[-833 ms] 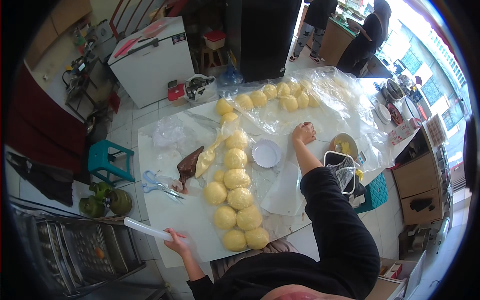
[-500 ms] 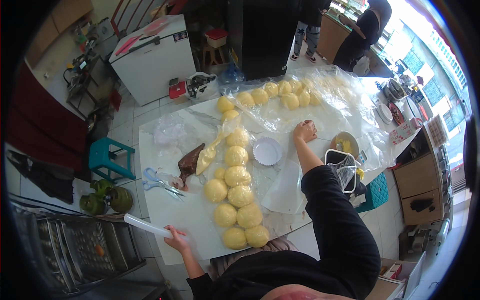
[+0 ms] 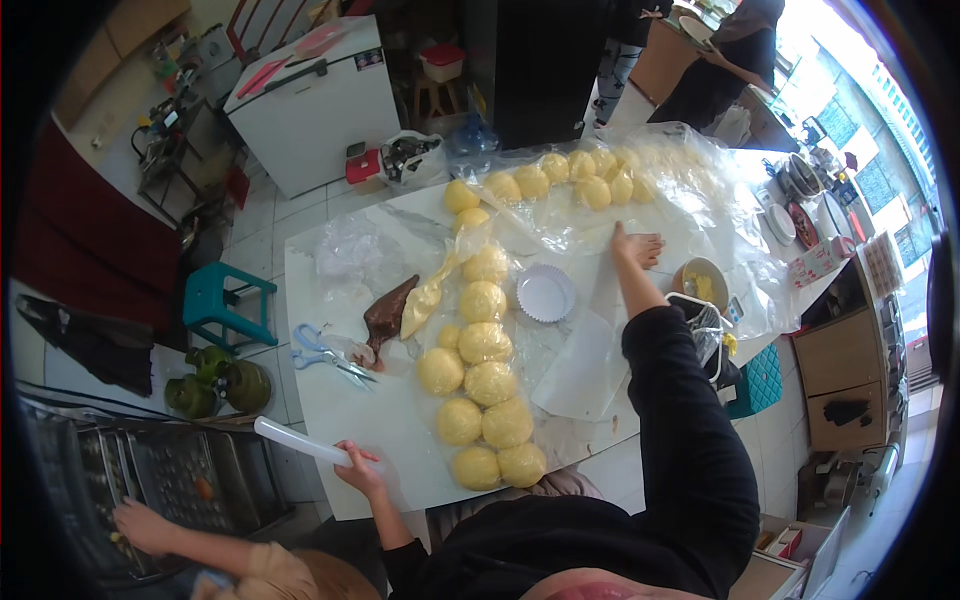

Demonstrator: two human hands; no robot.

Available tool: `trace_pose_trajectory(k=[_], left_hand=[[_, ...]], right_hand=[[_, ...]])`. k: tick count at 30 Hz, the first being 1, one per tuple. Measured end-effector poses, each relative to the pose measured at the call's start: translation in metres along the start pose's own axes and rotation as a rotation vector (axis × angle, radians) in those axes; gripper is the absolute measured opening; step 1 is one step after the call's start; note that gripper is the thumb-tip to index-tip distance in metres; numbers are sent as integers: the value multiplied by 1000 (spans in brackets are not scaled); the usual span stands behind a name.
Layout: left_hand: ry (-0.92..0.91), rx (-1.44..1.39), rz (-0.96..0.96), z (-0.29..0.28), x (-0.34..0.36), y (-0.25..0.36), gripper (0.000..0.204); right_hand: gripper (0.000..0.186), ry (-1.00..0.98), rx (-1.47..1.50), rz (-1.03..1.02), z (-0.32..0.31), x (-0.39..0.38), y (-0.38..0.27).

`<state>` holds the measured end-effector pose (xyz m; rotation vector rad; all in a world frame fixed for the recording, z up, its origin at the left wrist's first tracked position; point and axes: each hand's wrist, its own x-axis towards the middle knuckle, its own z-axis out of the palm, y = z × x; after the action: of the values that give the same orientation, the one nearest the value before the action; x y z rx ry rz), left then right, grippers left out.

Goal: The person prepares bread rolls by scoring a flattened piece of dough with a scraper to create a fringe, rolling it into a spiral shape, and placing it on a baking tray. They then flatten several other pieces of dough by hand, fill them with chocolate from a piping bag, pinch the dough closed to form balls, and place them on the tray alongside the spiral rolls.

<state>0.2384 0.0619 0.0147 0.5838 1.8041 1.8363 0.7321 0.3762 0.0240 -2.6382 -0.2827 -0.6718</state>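
"What do we find in the containers?"

"We see something soft and yellow in the bowl (image 3: 694, 266), right of the person's right hand (image 3: 638, 246). The brown piping bag (image 3: 388, 312) lies filled beside the yellow piping bag (image 3: 425, 300), and the white plastic bag (image 3: 428, 172) near the chest freezer (image 3: 312, 125) holds dark things (too small for us to name)."

"And how do the hands stand?"

"We see the left hand (image 3: 357, 466) wrapped around the white rolling pin (image 3: 300, 440), whose far end juts past the table (image 3: 400, 440). The right hand is unclenched; we cannot tell whether its palm touches anything. Between it and the column of dough balls (image 3: 485, 342) sits the fluted white baking case (image 3: 546, 293)."

"What do we notice against the earlier frames?"

"The right fingers were curled; now we see them stretched out. A co-worker's hand (image 3: 145, 527) has come in at lower left, over the metal trays (image 3: 240, 470). The rolling pin stays in the same grip."

"And around us?"

"Clear plastic sheeting (image 3: 690, 215) drapes the table's far side, over more dough. To the left, we have a teal stool (image 3: 232, 300) and green gas cylinders (image 3: 245, 385) on the tiled floor (image 3: 265, 250)."
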Motion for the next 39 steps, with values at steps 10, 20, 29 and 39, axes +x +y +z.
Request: trace_pose_trajectory(k=[10,20,29,39], left_hand=[[19,31,-11,0,-3,3,20],[35,85,-54,-7,-2,-5,20],[-7,97,-15,-3,-7,8,21],[-172,-179,-216,-16,3,11,22]], right_hand=[[21,-1661,1932,223,-35,126,-86],[45,-896,719,-523,-33,32,-75],[47,-948,901,-143,-43,61,-43],[54,-1956,2091,398,-205,-20,66]])
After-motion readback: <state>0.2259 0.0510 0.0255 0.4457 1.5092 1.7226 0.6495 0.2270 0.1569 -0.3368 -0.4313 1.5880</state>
